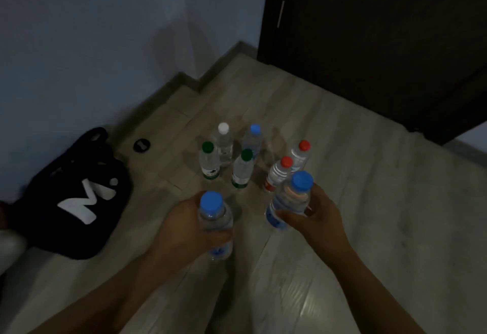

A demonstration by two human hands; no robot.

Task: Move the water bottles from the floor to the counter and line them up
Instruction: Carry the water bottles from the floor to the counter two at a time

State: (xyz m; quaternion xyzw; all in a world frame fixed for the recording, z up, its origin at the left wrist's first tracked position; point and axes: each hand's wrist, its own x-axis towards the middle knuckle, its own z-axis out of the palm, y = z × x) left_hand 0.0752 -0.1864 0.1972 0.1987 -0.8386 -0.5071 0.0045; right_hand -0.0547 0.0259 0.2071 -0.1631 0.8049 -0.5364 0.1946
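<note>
Floor [369, 175] lies open rightward while left hand [179, 224] and right hand [320, 215] each grip a blue-capped bottle [214, 216].

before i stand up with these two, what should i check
1. Grip of left hand on left blue-capped bottle: ok, fingers curled round it.
2. Grip of right hand on right blue-capped bottle: ok.
3. Caps on both held bottles: ok; tightness cannot tell.
4. The six floor bottles standing upright: ok.
5. The black bag on the floor at your left, clear of your feet: cannot tell.
6. Room on the counter: cannot tell, it is out of view.
</note>
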